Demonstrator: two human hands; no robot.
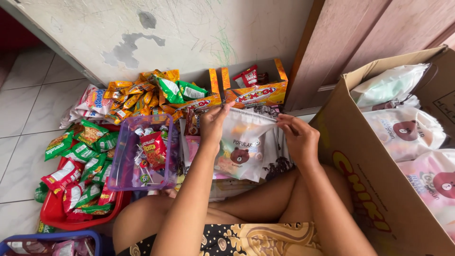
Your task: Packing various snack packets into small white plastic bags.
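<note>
Presently both hands work at the mouth of a white cartoon-bear pouch, held up above the person's crossed legs. Left hand pinches the pouch's top left corner between thumb and fingers; right hand pinches the top edge at the right, fingers curled, the edge stretched taut between the two. Judgement: the step in hand looks like the mouth of the pouch being handled, either drawn open or pressed shut; which of the two cannot be told from this view. The next move would call for a steady grip on both corners so the thin film does not slip or crumple. Just left of the left hand sits a clear purple tub with small sweets and a red packet inside. Further left, a red basket is heaped with green and red snack packets. To the right of the right hand stands a large cardboard box, holding more bear-print pouches. Beyond the hands, an orange carton and a heap of yellow-orange snack packs lie against the scuffed wall.
</note>
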